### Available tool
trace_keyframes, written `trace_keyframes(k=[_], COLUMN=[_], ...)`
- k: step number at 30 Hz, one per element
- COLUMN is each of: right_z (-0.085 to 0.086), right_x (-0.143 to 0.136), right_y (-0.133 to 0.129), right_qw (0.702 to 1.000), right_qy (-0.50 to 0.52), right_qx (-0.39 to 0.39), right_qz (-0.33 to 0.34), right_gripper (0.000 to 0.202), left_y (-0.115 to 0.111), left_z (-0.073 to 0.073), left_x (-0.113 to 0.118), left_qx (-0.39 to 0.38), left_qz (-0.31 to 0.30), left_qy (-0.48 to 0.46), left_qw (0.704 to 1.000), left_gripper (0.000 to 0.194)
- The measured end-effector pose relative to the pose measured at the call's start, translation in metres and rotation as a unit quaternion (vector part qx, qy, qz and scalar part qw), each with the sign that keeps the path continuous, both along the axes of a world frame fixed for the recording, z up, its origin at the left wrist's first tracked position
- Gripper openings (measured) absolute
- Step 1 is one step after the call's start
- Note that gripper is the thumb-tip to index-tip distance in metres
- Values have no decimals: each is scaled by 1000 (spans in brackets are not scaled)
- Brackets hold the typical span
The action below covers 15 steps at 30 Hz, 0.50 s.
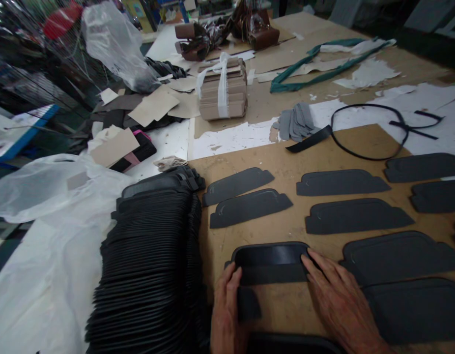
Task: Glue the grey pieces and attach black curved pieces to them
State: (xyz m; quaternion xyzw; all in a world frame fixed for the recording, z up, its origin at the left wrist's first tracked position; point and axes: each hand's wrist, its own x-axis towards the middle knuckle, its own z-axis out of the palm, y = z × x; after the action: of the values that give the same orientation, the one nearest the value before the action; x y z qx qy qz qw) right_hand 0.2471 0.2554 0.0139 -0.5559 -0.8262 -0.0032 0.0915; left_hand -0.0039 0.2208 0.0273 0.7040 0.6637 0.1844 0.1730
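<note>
A black piece with a raised curved rim lies on the brown board in front of me. At its left end, my left hand rests with fingers close together, fingertips on the edge. My right hand touches the right end with its fingertips, fingers slightly spread. Just left of my left hand stands a long stack of black pieces. Flat dark grey pieces lie in rows beyond and to the right. Part of another black piece shows at the bottom edge.
White plastic covers the left side. Further back are a tied bundle of brown card, small grey pieces, a looped black cord, green strapping and brown bags. Card scraps lie at the back left.
</note>
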Motion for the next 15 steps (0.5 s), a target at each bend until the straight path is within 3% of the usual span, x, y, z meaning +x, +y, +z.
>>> trace_keyframes(k=[3, 6, 10, 15], right_z=[-2, -3, -2, -2], right_x=[-1, -1, -2, -5], right_y=[-1, 0, 1, 0], right_qw=[1000, 1000, 1000, 999], right_qy=[-2, 3, 11, 38], right_qx=[-2, -1, -5, -15], right_qz=[-6, -10, -12, -30], right_gripper=[44, 43, 43, 44], left_y=[16, 40, 63, 72], left_z=[9, 18, 32, 40], left_x=[-9, -8, -6, -12], left_qx=[3, -72, -167, -220], left_qz=[111, 182, 200, 193], left_qy=[-113, -154, -152, -147], left_qw=[987, 968, 954, 945], left_gripper=[43, 27, 28, 20])
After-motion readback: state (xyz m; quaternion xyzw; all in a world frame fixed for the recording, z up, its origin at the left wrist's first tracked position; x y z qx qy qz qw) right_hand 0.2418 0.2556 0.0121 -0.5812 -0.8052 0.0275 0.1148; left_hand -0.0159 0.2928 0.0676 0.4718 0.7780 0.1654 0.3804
